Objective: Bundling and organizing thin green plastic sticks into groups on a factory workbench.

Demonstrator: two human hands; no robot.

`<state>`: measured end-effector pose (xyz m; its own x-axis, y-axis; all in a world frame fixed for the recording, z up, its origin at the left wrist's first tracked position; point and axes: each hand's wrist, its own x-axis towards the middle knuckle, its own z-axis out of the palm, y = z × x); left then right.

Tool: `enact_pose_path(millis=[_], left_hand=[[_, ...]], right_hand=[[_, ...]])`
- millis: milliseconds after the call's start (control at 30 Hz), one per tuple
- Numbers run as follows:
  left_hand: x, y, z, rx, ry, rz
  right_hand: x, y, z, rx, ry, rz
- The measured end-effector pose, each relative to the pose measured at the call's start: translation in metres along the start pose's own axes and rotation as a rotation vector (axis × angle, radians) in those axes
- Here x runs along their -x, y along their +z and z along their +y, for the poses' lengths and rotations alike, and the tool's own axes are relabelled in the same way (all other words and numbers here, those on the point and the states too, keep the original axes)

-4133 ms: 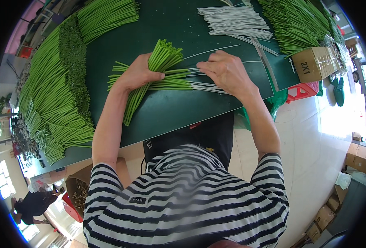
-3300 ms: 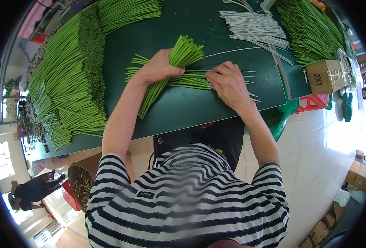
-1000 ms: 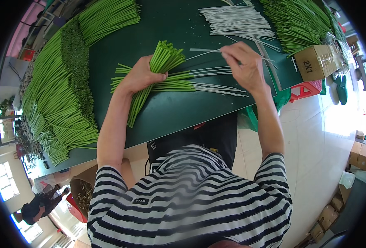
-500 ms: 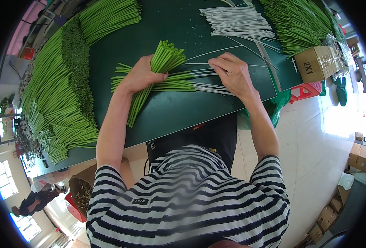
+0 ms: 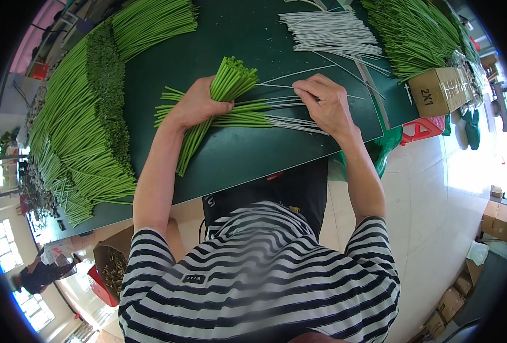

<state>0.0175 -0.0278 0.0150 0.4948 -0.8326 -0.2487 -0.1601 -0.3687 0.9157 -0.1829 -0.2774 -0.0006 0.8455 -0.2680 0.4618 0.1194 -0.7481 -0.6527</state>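
Note:
My left hand (image 5: 199, 104) is wrapped round a bundle of thin green stems (image 5: 230, 80), held at a slant with its cut ends up and its lower part over the table. Between finger and thumb, my right hand (image 5: 325, 100) pinches a thin white wire (image 5: 279, 86), whose far tip reaches the top of the bundle. Under both hands lie more green stems (image 5: 239, 119) with white wires (image 5: 293, 122) sticking out of their right ends. Whether the pinched wire's tip is inside a stem cannot be made out.
A large pile of green stems (image 5: 64, 126) covers the table's left side. White wires (image 5: 330, 31) lie in a heap at the back, beside a metal strip (image 5: 373, 94). Far right are more green stems (image 5: 410, 37) and a cardboard box (image 5: 436, 90). A red stool (image 5: 422, 130) stands below.
My right hand has shifted slightly to the right with the white wire, whose tip now meets the bundle's top. My left hand keeps its grip almost unmoved.

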Motion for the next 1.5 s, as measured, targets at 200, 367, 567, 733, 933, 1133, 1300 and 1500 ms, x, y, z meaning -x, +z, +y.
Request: enact_pose_path(millis=[200, 367, 567, 733, 933, 1133, 1300, 1500], left_hand=[[0.000, 0.001, 0.002, 0.002, 0.004, 0.009], [0.000, 0.001, 0.001, -0.003, 0.003, 0.002], [0.000, 0.001, 0.000, 0.005, 0.022, -0.004], [-0.001, 0.001, -0.003, 0.010, 0.035, 0.000], [0.000, 0.004, 0.002, -0.008, 0.064, 0.023], [0.002, 0.003, 0.004, -0.017, 0.013, 0.012], [0.000, 0.004, 0.004, -0.019, 0.038, 0.018], [0.001, 0.003, 0.002, 0.002, 0.035, 0.034]], right_hand=[[0.002, 0.000, 0.003, -0.006, -0.002, -0.025], [0.003, 0.001, 0.003, 0.015, -0.030, -0.007], [0.000, -0.003, -0.001, 0.145, -0.122, 0.028], [-0.018, -0.015, -0.006, 0.297, -0.277, -0.052], [-0.023, 0.022, -0.018, 0.230, -0.305, -0.217], [-0.012, 0.032, -0.033, 0.219, -0.287, -0.087], [-0.010, 0.028, -0.017, 0.238, -0.222, -0.107], [-0.004, 0.053, -0.030, 0.100, -0.191, -0.121]])
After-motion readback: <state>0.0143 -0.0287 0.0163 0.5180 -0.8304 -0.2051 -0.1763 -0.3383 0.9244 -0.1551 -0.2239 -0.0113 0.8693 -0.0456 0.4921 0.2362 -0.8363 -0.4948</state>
